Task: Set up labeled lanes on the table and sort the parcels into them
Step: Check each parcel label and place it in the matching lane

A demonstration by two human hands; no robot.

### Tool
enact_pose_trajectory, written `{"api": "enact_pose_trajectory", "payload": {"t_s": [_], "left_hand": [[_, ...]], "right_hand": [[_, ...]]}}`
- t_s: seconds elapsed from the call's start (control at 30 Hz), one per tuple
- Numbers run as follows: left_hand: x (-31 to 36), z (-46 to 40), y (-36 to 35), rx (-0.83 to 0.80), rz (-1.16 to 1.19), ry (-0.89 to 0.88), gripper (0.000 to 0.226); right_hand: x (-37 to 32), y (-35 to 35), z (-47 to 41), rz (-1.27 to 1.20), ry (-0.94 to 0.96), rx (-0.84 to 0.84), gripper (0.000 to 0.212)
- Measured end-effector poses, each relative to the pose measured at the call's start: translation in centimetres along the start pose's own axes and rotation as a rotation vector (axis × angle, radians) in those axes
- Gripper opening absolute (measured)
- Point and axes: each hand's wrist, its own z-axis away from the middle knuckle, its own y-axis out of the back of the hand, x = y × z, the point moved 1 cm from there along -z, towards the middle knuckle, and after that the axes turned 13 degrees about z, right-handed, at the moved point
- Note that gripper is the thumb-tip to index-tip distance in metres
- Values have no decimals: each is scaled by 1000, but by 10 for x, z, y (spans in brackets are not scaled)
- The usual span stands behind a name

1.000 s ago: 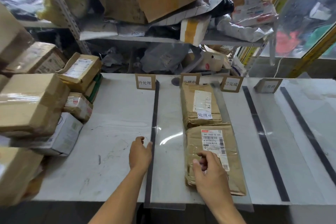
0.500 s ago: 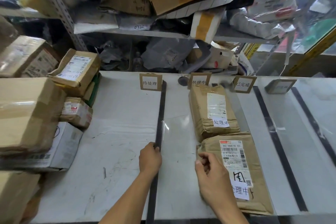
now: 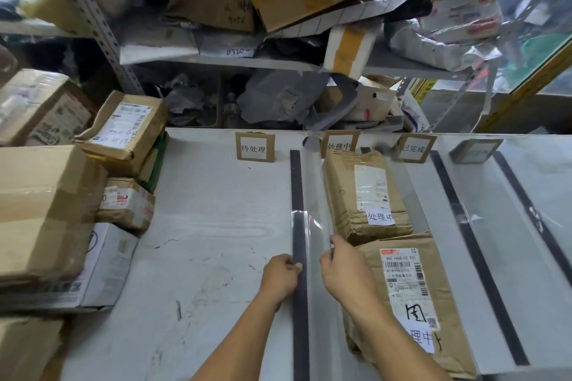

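A clear plastic strip [image 3: 312, 226] lies along the leftmost dark lane line [image 3: 297, 182] on the grey table [image 3: 216, 226]. My left hand [image 3: 280, 278] pinches its left edge beside the line. My right hand [image 3: 343, 269] pinches its right edge. Two brown paper parcels fill the second lane: the far parcel [image 3: 362, 192] and the near parcel [image 3: 411, 297], both with white stickers. Cardboard lane labels stand at the table's far edge: the first label [image 3: 254, 147], the second label [image 3: 340, 145], the third label [image 3: 413, 148] and a fourth label [image 3: 475, 150].
Stacked cardboard boxes [image 3: 46, 210] crowd the table's left side. Two more dark lane lines [image 3: 473, 244] run down the right half. A metal shelf [image 3: 247, 59] loaded with boxes and bags stands behind the table.
Both hands came closer together and moved forward along the leftmost line. The clear strip has narrowed between them. The camera tilted and moved nearer the table.
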Motion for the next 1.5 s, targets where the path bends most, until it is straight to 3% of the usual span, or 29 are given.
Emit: {"api": "enact_pose_trajectory", "payload": {"t_s": [0.13,0.27,0.53,0.63,0.87,1.07,1.33,1.5], "left_hand": [[12,-3,-11,-2,-246,-57,23],[17,-1,-21,7,-522,-162,31],[18,-7,-28,-31,-688,-176,27],[23,-10,-30,8,-666,-194,31],[26,-13,-34,31,-488,-243,16],[27,-14,-39,67,-418,-242,20],[31,-13,-42,148,-385,-181,15],[53,-29,-17,261,-299,-243,34]], "right_hand": [[4,0,-7,125,-40,5,19],[3,2,-13,225,-17,8,27],[0,5,-17,312,1,1,38],[-4,9,-19,389,-2,0,40],[-3,14,-24,489,4,108,32],[6,18,-37,438,12,133,19],[24,28,-52,260,146,103,25],[26,42,-61,157,215,169,27]]}}
